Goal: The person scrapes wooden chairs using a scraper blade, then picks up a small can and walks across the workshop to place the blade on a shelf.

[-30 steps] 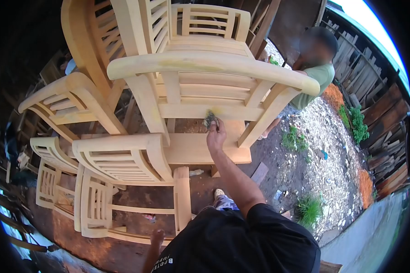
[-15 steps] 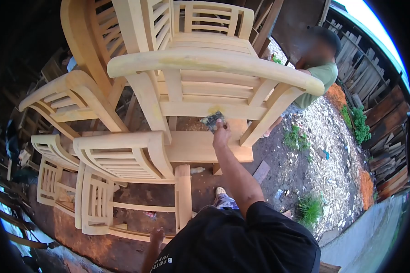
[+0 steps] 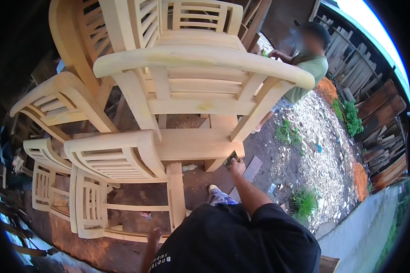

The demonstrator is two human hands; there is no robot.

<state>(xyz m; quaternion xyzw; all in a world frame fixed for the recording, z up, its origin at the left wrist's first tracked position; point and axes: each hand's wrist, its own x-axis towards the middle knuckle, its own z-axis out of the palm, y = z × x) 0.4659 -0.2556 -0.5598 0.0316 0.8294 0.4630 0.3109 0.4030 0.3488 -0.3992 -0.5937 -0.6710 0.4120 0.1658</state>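
Note:
My right hand (image 3: 237, 167) holds a dark, mottled flat piece (image 3: 231, 158), cloth or abrasive sheet; I cannot tell which. It is at the corner of a pale wooden plank (image 3: 193, 143), below a large unfinished wooden bench (image 3: 200, 105) with a curved armrest and yellowish smears on its lower rail. My left hand (image 3: 154, 235) hangs low beside the frame of a wooden chair (image 3: 176, 195); its fingers are too small and blurred to make out.
Several more slatted wooden chairs (image 3: 109, 159) are stacked at left. A person in a green shirt (image 3: 312, 68) stands beyond the bench. A loose board (image 3: 251, 170) lies on the ground, near a grass tuft (image 3: 304, 202) and a strip of pale chips (image 3: 323, 150).
My right hand has moved down and right with the dark piece, from the bench's lower rail to the plank's corner. The view has shifted slightly. The other person's arm is now raised.

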